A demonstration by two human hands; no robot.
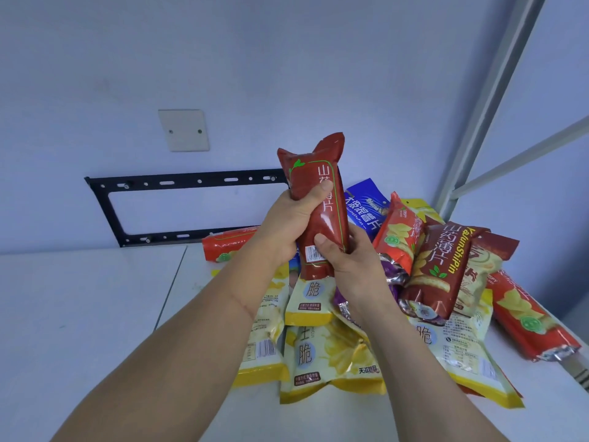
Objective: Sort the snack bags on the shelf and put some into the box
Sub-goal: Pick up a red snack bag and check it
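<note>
While gripped by both hands, dark red snack bag (322,215) upright.

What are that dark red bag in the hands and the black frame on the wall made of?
Dark red bag: likely glossy plastic film; it shines and creases where the left hand and right hand grip it. Black frame: probably painted metal, matte, with punched slots and screws.
</note>
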